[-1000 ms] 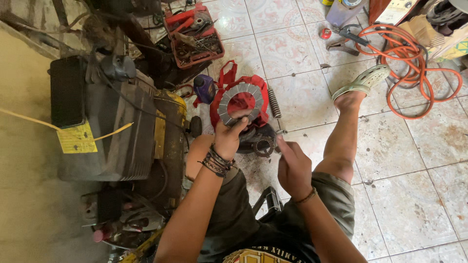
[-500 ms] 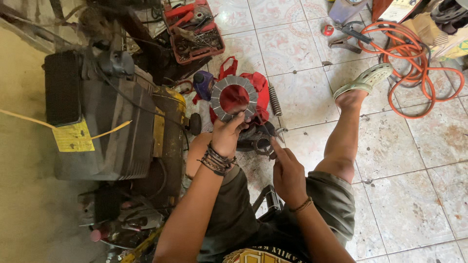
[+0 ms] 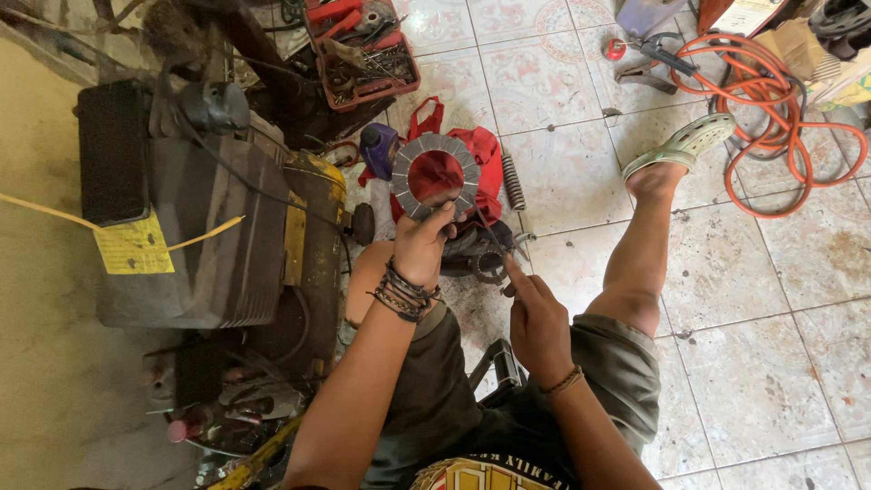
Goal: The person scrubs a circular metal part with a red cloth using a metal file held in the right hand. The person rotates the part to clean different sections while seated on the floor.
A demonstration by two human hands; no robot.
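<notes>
Left hand (image 3: pixel 425 243) up in front, fingers pinched on the lower edge of a grey ring (image 3: pixel 435 176), a flat disc with a big round hole and a segmented face, held upright so the red bag (image 3: pixel 479 172) behind shows through the middle. A stack of dark bracelets (image 3: pixel 399 292) sits on that wrist. Right hand (image 3: pixel 535 319) lower and to the right, index finger stretched out, the other fingers curled in; whether it grips anything small is hard to tell from this angle. Its fingertip points at a dark toothed part (image 3: pixel 490 263) lying on the tiled floor (image 3: pixel 726 272), just under the ring. Beside the red bag, a coiled spring (image 3: pixel 513 181) lies on the tiles, and a purple bottle (image 3: pixel 378 149) stands at the bag's left. Left of the hands, a big black and yellow machine (image 3: pixel 209 236) with a yellow tag (image 3: pixel 134 247). Further up, a red tray (image 3: pixel 363 50) full of tools. Out to the right, a bare leg ending in a pale sandal (image 3: pixel 682 145), and beyond it an orange hose (image 3: pixel 780 118) looped on the floor
</notes>
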